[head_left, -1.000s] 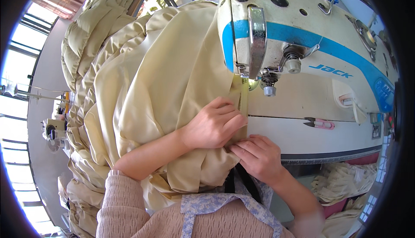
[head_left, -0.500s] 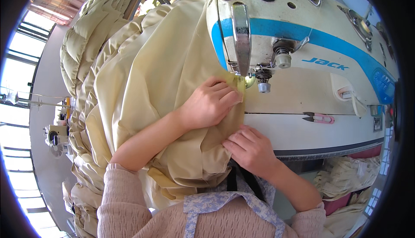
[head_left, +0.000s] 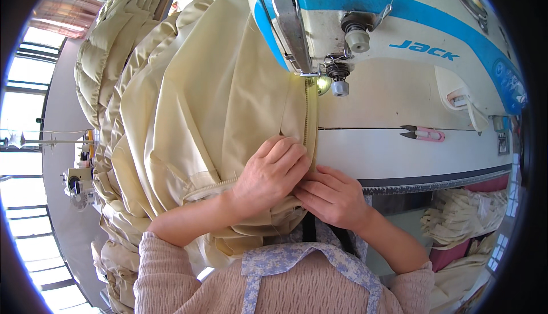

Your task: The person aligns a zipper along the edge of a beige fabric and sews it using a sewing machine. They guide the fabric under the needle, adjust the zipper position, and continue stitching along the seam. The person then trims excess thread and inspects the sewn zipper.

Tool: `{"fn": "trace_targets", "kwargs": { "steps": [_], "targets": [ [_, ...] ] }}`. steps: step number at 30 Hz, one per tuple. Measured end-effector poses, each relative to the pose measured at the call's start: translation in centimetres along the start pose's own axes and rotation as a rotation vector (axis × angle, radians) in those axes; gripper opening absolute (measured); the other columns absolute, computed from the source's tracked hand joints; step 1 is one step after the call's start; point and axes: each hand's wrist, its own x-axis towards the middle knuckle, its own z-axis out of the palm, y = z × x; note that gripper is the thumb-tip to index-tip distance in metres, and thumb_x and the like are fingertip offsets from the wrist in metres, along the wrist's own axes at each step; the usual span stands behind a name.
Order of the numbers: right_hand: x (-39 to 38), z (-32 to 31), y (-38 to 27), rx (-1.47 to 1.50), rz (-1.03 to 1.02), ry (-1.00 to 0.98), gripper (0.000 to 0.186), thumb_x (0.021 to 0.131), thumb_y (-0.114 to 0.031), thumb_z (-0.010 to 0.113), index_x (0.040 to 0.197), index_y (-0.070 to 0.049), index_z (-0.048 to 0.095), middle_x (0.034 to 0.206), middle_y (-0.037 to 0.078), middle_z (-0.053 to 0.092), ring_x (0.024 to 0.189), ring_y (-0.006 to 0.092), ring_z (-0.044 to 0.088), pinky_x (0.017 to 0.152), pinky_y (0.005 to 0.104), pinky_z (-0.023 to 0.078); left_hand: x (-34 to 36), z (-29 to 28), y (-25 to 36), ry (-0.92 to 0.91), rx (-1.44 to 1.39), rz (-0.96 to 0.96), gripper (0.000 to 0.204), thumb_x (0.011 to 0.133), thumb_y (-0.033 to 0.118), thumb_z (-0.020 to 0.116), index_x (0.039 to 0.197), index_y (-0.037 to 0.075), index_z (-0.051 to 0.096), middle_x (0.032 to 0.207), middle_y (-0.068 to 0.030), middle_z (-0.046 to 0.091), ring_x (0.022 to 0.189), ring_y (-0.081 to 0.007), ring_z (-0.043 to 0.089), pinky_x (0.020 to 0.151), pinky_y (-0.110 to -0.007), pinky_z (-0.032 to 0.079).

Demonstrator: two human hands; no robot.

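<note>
A large piece of shiny beige fabric [head_left: 200, 80] spreads from the sewing machine [head_left: 342, 6] down to my lap. Along its right edge runs a zipper [head_left: 310, 114], its upper end under the machine head by the small lit lamp. My left hand [head_left: 273, 168] pinches the fabric and zipper edge below the machine head. Close against it, my right hand [head_left: 332, 197] grips the same edge lower down, its fingertips partly hidden. Another stretch of zipper [head_left: 212, 188] shows across the fabric beside my left wrist.
Thread snips with pink handles [head_left: 422, 134] lie on the white machine table [head_left: 365, 157], which has a ruler strip on its front edge. Bundled pale fabric [head_left: 459, 217] sits below on the right. Quilted beige material [head_left: 105, 69] is heaped at the left.
My left hand has moved down from beside the needle area to meet my right hand, uncovering the zipper along the edge. The machine sits higher in view.
</note>
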Motion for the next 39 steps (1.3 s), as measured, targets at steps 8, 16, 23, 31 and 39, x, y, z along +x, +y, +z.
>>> {"fn": "trace_targets", "kwargs": {
  "steps": [8,16,23,31,39],
  "targets": [
    [0.0,-0.1,0.1,0.012,0.029,0.003,0.019,0.076,-0.012,0.076,0.094,-0.008,0.075,0.098,0.003,0.069,0.094,0.0198,0.069,0.092,0.0366,0.056,0.1,0.3,-1.0,0.037,-0.061,0.047,0.025,0.075,0.009,0.072,0.099,0.001,0.069,0.119,-0.0113,0.07,0.121,-0.0314,0.065,0.113,-0.054,0.046],
    [0.3,-0.5,0.1,0.057,0.096,-0.006,0.021,0.074,-0.012,0.081,0.094,-0.008,0.076,0.096,0.002,0.071,0.088,0.0188,0.07,0.088,0.0366,0.057,0.7,0.3,-0.9,0.053,-0.122,0.037,0.02,0.075,0.008,0.075,0.092,0.002,0.065,0.111,-0.0103,0.073,0.115,-0.0308,0.069,0.114,-0.055,0.045],
    [0.6,-0.9,0.3,0.069,0.11,-0.05,0.026,0.072,-0.014,0.083,0.097,-0.009,0.077,0.098,0.002,0.072,0.09,0.0188,0.071,0.089,0.0366,0.057,1.0,0.8,-1.0,0.084,-0.075,0.083,0.016,0.078,0.009,0.065,0.091,0.001,0.061,0.1,-0.0109,0.066,0.112,-0.0282,0.068,0.118,-0.055,0.041],
    [1.6,-1.2,1.0,0.071,0.165,-0.092,0.023,0.072,-0.012,0.082,0.095,-0.011,0.078,0.097,0.002,0.072,0.086,0.0211,0.07,0.087,0.0373,0.058,1.7,0.8,-2.0,0.005,-0.026,0.063,0.014,0.081,0.011,0.068,0.092,0.005,0.063,0.106,-0.0079,0.071,0.109,-0.0241,0.071,0.115,-0.06,0.041],
    [4.0,-1.4,3.0,0.053,0.266,-0.102,0.018,0.074,-0.011,0.081,0.092,-0.01,0.077,0.091,0.004,0.073,0.084,0.0257,0.07,0.084,0.038,0.058,3.6,1.6,-4.5,0.096,0.025,0.074,0.016,0.08,0.011,0.071,0.093,0.005,0.063,0.104,-0.0086,0.071,0.099,-0.0224,0.072,0.115,-0.06,0.041]
  ]
}}
